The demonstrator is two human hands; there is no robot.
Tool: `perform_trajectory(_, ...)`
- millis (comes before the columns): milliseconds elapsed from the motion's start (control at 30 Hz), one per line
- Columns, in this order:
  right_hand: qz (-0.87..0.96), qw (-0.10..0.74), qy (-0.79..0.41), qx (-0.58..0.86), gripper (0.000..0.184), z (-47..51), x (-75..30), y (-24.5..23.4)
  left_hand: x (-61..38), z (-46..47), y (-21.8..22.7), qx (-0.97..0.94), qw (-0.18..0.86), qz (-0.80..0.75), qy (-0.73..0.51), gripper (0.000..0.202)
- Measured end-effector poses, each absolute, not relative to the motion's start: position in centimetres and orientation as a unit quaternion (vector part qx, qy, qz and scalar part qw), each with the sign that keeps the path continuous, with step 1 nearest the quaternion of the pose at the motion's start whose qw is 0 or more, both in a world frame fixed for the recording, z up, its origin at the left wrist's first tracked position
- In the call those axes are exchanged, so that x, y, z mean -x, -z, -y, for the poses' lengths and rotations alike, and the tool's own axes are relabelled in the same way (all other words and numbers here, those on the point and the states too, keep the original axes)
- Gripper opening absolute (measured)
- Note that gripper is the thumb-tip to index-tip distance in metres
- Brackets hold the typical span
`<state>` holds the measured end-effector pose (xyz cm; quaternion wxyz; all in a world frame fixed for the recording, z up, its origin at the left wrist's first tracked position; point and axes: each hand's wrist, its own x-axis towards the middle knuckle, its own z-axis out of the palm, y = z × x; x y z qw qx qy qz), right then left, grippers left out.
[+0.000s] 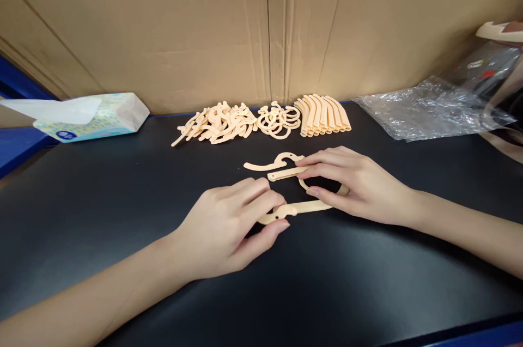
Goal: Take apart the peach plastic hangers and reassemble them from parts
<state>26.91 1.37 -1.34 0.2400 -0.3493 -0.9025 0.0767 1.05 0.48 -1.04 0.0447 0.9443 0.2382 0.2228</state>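
My left hand [232, 224] pinches a small beige hook-shaped plastic piece [278, 217] with a dark hole between thumb and fingers. Its curved end overlaps a beige bar [312, 206] low over the black table. Fingers apart, my right hand [347, 181] reaches over a second beige bar [284, 174], its fingertips touching that bar. Under the right hand is a beige ring [303, 184], partly hidden by the fingers. Just beyond them lies a longer curved hook piece [265, 166], its right end close to the right fingertips.
Behind are a pile of beige hook pieces [223, 121], several ringed pieces [278, 121] and a row of curved bars [324, 115]. A tissue pack [106, 115] lies left, clear plastic bags [429, 110] right. Cardboard [183, 25] walls the back of the black table [368, 276].
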Motion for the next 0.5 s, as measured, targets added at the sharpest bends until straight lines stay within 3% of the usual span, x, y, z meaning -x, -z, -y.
perform_trajectory(500, 0.882, 0.180, -0.272, 0.339, 0.021, -1.65, -27.20, 1.33, -1.28, -0.97, 1.74, -0.938, -0.017, -0.301, -0.170, 0.022)
